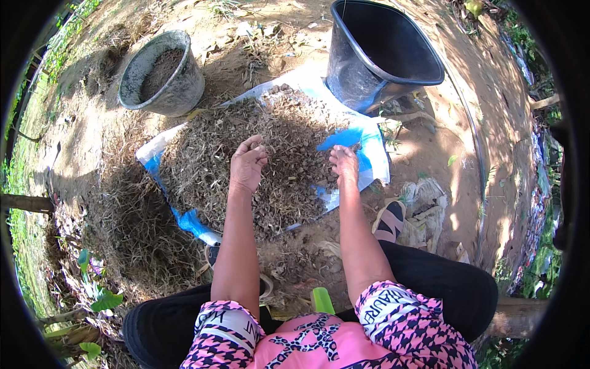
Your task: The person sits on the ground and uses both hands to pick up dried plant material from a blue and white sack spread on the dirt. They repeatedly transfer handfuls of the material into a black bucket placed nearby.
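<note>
Before me a blue-and-white plastic sheet (368, 147) lies on the ground. Spread over it is a heap of dry soil mixed with clods and plant bits (286, 184). My left hand (249, 162) is over the middle of the heap, its fingers curled in towards the thumb. Level with it, my right hand (345, 163) is near the blue right part of the sheet, fingertips drawn together. Whether either hand pinches some small bit cannot be made out. The two hands are apart.
Beyond the sheet stand a grey tub (193, 85) holding fine soil and, at right, a tall black bin (355, 78) with a dark inside. Dry grass (138, 230) is piled at left. A crumpled pale sack (426, 207) lies near my right shoe (390, 220). A hose (474, 129) runs along the right.
</note>
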The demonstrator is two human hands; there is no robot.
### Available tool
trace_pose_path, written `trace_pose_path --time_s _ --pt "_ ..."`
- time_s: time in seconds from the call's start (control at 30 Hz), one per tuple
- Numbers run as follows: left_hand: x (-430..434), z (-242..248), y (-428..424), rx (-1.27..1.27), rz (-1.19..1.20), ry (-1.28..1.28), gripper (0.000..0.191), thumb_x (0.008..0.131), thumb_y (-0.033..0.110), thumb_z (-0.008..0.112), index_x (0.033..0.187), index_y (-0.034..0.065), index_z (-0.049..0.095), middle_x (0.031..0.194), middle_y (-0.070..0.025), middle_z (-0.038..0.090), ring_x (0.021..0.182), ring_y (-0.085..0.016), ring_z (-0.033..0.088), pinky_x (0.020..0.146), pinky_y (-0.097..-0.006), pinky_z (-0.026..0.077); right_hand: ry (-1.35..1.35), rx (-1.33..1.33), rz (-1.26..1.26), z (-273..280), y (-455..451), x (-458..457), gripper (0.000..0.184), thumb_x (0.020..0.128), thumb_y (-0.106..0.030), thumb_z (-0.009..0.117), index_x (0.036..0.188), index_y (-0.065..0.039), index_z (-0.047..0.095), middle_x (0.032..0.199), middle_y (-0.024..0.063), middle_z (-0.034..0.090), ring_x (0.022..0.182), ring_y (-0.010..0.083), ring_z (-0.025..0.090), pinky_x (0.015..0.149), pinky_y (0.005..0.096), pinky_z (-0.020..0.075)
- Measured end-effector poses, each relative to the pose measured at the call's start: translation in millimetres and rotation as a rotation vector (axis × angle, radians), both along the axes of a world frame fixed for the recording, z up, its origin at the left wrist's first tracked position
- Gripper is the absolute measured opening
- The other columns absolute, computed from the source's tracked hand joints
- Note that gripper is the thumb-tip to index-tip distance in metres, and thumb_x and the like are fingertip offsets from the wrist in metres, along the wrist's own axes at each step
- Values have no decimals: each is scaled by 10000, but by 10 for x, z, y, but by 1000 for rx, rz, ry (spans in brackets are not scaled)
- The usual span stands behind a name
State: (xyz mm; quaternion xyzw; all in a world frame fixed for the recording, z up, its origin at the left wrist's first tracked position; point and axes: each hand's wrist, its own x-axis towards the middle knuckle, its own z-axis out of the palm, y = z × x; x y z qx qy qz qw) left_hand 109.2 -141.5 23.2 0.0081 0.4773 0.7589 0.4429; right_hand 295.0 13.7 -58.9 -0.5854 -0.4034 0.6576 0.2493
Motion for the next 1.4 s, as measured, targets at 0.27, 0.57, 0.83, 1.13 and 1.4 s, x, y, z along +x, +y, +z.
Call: trace_pose_path --time_s 0.27,0.57,0.83,1.13,1.4 --pt "64 -60 101 -254 18 221 243 973 182 383 891 34 557 629 15 423 506 -75 360 466 -241 332 -498 400 312 -306 -67 261 234 807 -285 598 853 -65 663 885 166 650 850 325 618 777 397 464" --pt "35 -87 227 -519 -6 391 295 911 267 523 745 27 569 552 23 421 434 -60 313 411 -248 275 -731 424 383 -163 -549 425 362 705 -175 734 1031 -107 593 841 112 634 802 301 616 710 392 478" --pt "31 0 194 -618 -117 523 214 866 231 604 795 30 620 535 16 474 491 -52 402 448 -226 304 -602 472 420 -267 -621 309 284 750 -89 655 1027 -111 596 913 141 611 835 348 587 702 442 465" --pt "44 130 229 -598 -165 563 235 908 152 508 1053 -19 581 588 -23 536 505 -94 500 496 -241 406 -709 592 434 -529 -495 349 203 766 -123 665 956 -76 609 738 88 648 677 260 620 598 373 467" --pt "73 186 211 -865 -239 613 425 870 299 559 1157 -16 565 578 -43 532 477 -114 493 497 -264 397 91 -242 157 -273 -180 370 113 872 -175 593 944 -88 580 894 44 646 678 137 611 581 253 477"
